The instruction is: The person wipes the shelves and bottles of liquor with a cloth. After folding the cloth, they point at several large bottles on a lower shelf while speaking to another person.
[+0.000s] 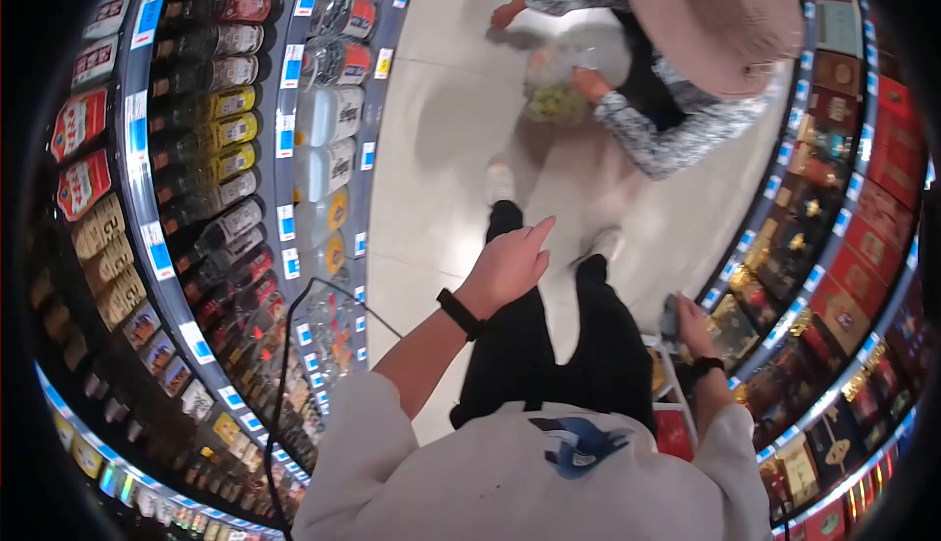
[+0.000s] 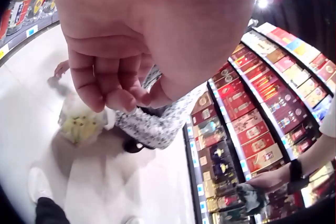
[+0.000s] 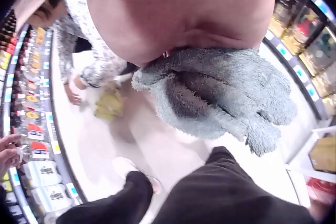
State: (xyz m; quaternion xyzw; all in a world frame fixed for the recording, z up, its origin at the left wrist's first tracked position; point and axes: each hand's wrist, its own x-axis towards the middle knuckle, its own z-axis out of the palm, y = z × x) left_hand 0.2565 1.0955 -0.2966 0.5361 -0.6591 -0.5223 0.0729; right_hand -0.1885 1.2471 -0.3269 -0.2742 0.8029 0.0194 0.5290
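My left hand (image 1: 505, 267) is held out over the aisle floor, in front of my dark trousers. In the left wrist view its fingers (image 2: 113, 79) are loosely bent and hold nothing. Low on the right side, my right hand (image 1: 696, 328) grips a grey-blue fuzzy cloth (image 3: 226, 92). The cloth hangs bunched below the palm in the right wrist view, and my fingers are mostly hidden by it. Beside that hand runs the right shelf (image 1: 750, 330) with boxed goods.
Ahead, a person in a pink hat (image 1: 711, 22) bends over a clear bag (image 1: 564, 85) with yellow-green contents. Bottles (image 1: 221, 134) line the left shelves. A white-framed stand (image 3: 310, 155) is close by my right leg. Pale floor (image 1: 431, 188) runs between the shelves.
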